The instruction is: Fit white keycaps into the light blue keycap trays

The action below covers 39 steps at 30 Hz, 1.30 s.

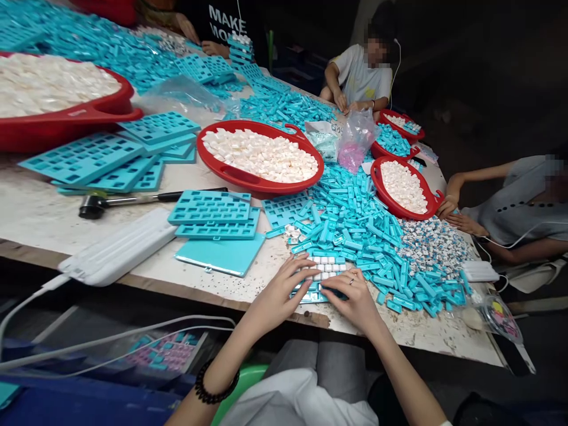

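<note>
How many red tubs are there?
5: big tub at left, middle tub, and three at right: near tub, next tub, far tub. Others may be hidden.

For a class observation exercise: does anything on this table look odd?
Yes: a clear plastic bag with colourful contents hangs past the right edge of the table, so it looks likely to slip off.

Soft, even light falls on the keycaps [326, 267], surroundings dark, edges bowed.
</note>
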Tool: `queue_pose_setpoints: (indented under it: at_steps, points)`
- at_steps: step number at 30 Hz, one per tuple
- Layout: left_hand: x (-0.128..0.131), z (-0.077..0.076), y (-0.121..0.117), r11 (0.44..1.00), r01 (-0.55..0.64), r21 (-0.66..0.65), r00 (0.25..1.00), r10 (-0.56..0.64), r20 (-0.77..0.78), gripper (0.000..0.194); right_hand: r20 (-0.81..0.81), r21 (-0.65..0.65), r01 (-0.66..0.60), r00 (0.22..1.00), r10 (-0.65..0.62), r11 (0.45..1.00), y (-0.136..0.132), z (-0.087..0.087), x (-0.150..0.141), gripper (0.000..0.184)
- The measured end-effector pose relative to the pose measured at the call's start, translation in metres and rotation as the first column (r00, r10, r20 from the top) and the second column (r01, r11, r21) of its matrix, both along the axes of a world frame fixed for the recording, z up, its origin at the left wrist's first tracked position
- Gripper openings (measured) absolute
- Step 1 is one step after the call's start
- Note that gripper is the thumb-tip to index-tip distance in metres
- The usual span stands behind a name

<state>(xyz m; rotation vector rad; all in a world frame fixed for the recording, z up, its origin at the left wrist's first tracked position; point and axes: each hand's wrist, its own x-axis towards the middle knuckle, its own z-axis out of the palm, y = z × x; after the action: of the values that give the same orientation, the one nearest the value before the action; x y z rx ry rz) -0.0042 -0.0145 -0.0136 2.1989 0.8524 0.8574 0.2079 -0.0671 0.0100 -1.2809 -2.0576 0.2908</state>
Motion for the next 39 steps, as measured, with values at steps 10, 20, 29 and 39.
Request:
queue_pose_setpoints:
  at_steps: [10,20,29,39]
  points:
    - [0.001,0.000,-0.001,1.000,-0.004,0.005,1.000,0.004,0.015,0.033,0.150,0.022,0.054,0.987,-0.057,0.998,-0.002,0.000,-0.005,0.010]
    - [0.001,0.001,-0.001,1.000,-0.009,0.010,1.000,0.009,0.024,0.031,0.132,0.018,0.140,0.981,-0.141,0.990,-0.007,-0.004,-0.010,0.010]
    - [0.001,0.001,0.000,1.000,-0.003,0.004,0.999,0.003,0.032,0.033,0.180,-0.006,0.096,0.979,-0.094,0.995,-0.006,-0.001,-0.009,0.011]
    - [0.000,0.005,0.000,0.995,0.005,-0.097,0.999,0.000,0.049,0.029,0.024,0.106,0.149,0.988,-0.152,0.983,-0.009,-0.001,-0.007,0.016]
